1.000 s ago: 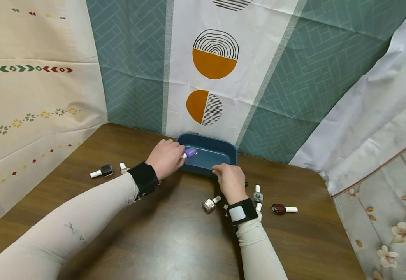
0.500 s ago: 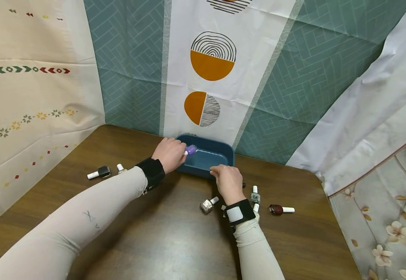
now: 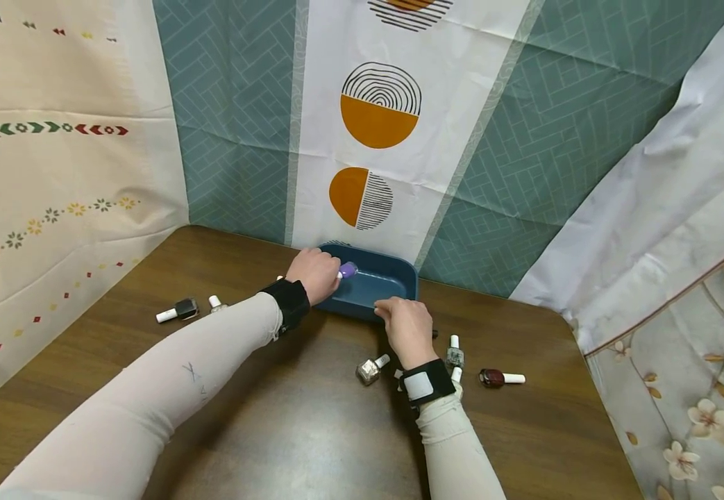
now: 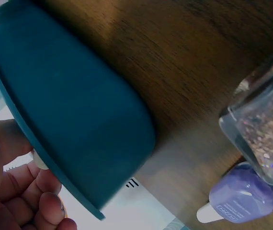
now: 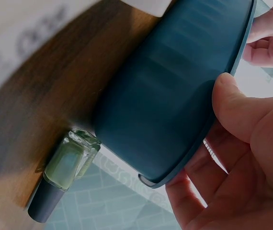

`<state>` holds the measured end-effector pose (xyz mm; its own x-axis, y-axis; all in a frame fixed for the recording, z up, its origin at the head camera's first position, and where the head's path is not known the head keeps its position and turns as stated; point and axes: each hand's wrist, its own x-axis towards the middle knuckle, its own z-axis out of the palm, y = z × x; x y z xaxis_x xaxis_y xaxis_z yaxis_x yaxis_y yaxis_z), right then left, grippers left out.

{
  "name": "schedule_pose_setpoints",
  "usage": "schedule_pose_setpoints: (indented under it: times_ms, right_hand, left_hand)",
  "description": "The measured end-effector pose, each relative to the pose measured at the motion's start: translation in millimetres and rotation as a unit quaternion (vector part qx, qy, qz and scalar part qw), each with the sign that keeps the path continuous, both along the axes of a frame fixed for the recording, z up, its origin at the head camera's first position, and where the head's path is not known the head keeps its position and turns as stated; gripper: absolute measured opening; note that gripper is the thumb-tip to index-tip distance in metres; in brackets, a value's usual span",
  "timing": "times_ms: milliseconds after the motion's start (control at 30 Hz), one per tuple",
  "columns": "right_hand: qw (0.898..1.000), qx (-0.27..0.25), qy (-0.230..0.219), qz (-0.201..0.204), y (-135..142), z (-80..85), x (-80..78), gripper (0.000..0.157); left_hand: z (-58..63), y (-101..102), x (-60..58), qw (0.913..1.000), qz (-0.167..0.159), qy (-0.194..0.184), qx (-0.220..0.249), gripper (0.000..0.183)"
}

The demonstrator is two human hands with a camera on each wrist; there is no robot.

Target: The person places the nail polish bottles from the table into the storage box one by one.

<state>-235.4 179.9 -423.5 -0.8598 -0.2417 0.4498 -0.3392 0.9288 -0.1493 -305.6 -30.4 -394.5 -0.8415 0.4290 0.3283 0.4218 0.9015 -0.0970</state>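
A blue tray (image 3: 377, 309) stands at the back of the table. My left hand (image 3: 314, 276) is over its left end and pinches the white cap of a purple nail polish bottle (image 3: 348, 270), which points into the tray. In the left wrist view that cap (image 4: 40, 161) shows between thumb and fingers behind the rim; the bottle's body is hidden there. My right hand (image 3: 407, 330) grips the tray's front rim near the right corner. In the right wrist view its thumb (image 5: 230, 93) lies on the outer wall, with the fingers beyond the rim.
Nail polish bottles lie about: black (image 3: 185, 308), silver (image 3: 369, 371), grey glitter (image 3: 455, 355) and dark red (image 3: 493, 378). Near the tray are another purple bottle (image 4: 244, 194), a glitter bottle (image 4: 268, 124) and a green one (image 5: 67, 165). Curtains (image 3: 230, 118) hang behind the table.
My left hand has shifted slightly right, carrying the purple nail polish bottle farther over the tray. My right hand stays at the tray's rim. The head view has tilted a little.
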Motion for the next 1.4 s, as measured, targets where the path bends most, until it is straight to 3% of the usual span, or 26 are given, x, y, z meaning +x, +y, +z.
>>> schedule_pose_setpoints:
  times_ms: [600, 1100, 1400]
  right_hand:
    - [1.0, 0.007, -0.005, -0.002, 1.7, -2.2, -1.9, 0.015]
    - [1.0, 0.007, 0.0, -0.001, 0.2, -2.6, -2.6, 0.015]
    - [1.0, 0.003, -0.007, -0.007, -0.9, -3.4, -3.7, 0.015]
  left_hand:
    - [-5.9, 12.7, -12.6, 0.9973, 0.015, -0.069, -0.02, 0.02]
    - [-6.0, 15.8, -23.0, 0.987, 0.039, -0.148, -0.048, 0.017]
    - [-7.2, 17.9, -26.0, 0.9849, 0.043, -0.158, -0.058, 0.017]
